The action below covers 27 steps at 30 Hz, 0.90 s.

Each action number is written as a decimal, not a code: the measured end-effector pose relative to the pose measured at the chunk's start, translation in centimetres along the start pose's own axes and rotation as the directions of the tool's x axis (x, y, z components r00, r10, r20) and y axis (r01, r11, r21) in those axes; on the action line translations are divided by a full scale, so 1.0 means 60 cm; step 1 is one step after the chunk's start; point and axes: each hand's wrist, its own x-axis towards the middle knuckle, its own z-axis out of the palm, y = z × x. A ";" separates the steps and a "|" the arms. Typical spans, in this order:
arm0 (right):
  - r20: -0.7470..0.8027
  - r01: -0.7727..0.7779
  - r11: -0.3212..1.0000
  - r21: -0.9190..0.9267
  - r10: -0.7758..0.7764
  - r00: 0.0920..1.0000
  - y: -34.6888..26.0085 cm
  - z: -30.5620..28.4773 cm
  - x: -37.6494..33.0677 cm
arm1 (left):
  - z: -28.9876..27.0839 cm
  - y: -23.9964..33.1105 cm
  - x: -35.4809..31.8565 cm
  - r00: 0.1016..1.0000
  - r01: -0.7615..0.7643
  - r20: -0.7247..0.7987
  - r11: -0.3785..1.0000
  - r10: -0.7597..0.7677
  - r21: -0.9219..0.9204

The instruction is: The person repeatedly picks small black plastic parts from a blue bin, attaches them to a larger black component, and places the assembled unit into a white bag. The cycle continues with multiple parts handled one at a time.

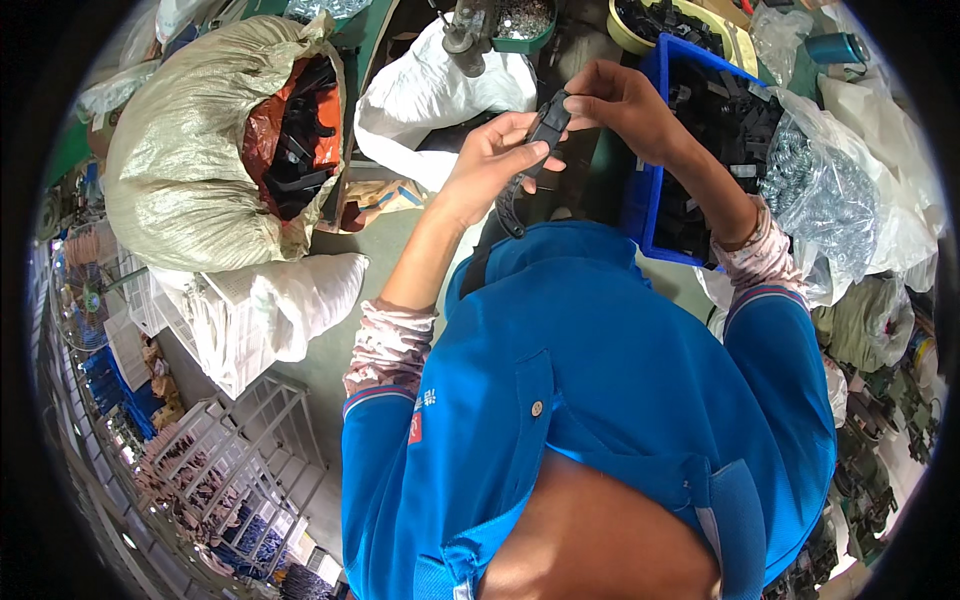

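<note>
My left hand [482,168] is closed around a long black plastic part [548,122], thumb on top and fingers beneath. The part looks like a handle, with a blocky upper body and a curved, ribbed lower end that sticks out below my palm. At its upper tip my right hand [622,108] is closed in a pinch, thumb against forefinger. Whether a smaller piece sits between those fingertips is hidden. Both hands are held up in front of my body, just left of a blue crate [640,215] filled with black plastic parts.
Beyond my hands stand a metal press-like tool [465,45], a green tray [530,45] of small metal pieces and a yellow basin [622,35] of black parts. A woven sack [180,150] bulges at left. Right of the crate lies a clear bag [815,195] of small metal pieces.
</note>
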 end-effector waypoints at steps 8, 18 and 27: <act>-0.034 0.056 0.998 0.013 -0.055 0.998 0.020 0.004 -0.013 | 0.022 -0.020 0.028 0.940 -0.152 -0.245 0.936 0.236 0.316; -0.183 -0.001 0.677 -0.736 -0.198 0.963 0.028 -0.165 0.093 | 0.007 -0.035 0.014 0.876 -0.200 -0.348 0.909 0.333 0.366; -0.442 -0.437 0.082 -0.896 -0.269 0.856 0.126 -0.346 0.250 | -0.005 -0.005 -0.009 0.856 -0.267 -0.377 0.927 0.353 0.263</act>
